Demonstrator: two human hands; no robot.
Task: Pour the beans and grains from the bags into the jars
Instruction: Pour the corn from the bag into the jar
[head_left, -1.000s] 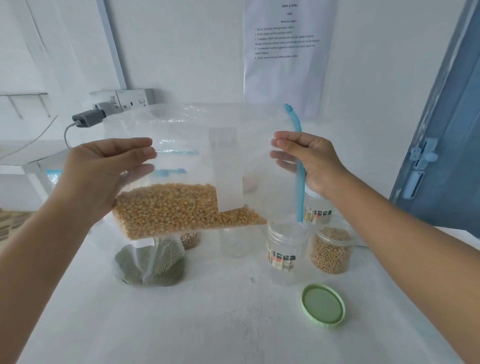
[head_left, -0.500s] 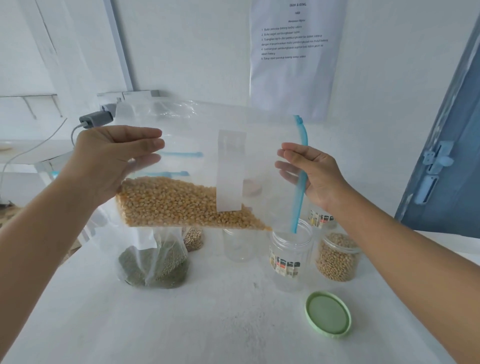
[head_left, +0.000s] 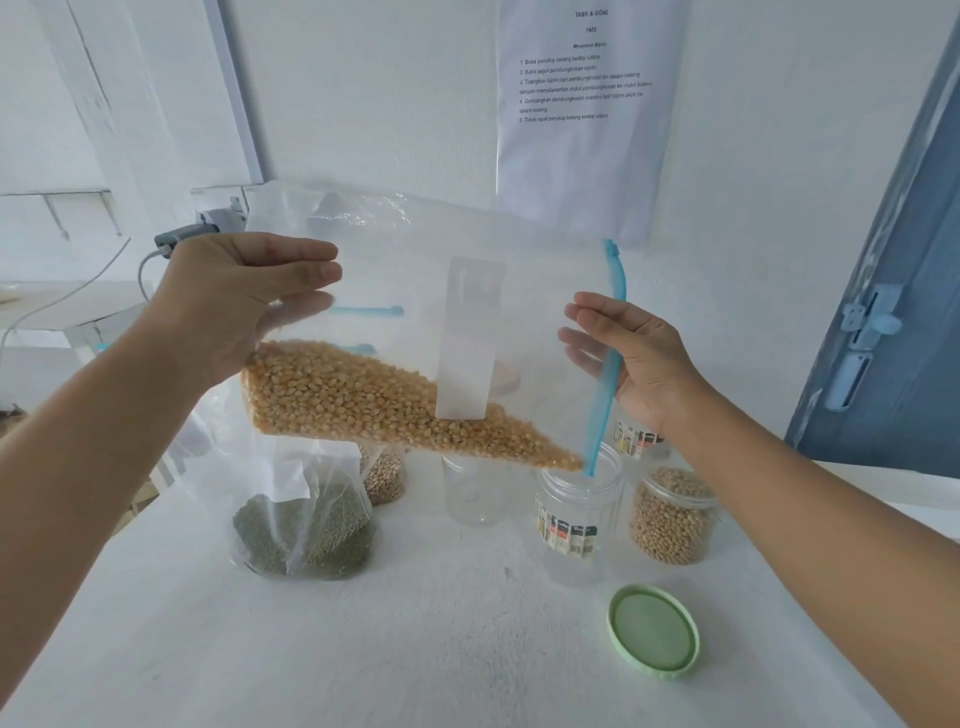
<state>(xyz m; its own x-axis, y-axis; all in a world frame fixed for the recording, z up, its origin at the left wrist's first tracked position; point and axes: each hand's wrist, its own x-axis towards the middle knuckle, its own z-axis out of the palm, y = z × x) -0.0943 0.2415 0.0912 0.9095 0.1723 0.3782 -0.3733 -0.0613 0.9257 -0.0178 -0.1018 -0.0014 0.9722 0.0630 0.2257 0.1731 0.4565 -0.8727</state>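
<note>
Clear plastic bag (head_left: 415, 291) of yellow kernels (head_left: 374, 400), tilted, is pinched by left hand (head_left: 234, 306) and right hand (head_left: 631, 364); its lower corner sits over the open jar (head_left: 579, 514) on the table (head_left: 415, 649).

A white printed sheet (head_left: 587, 119) taped to the wall carries the heading "TASK & GOAL", a number beneath it that looks like "1403", and a numbered list of lines 1 to 5 in small print, too blurred to read with certainty. The empty clear jar (head_left: 579, 512) bears a striped sticker with a barcode; its lettering is illegible.
</note>
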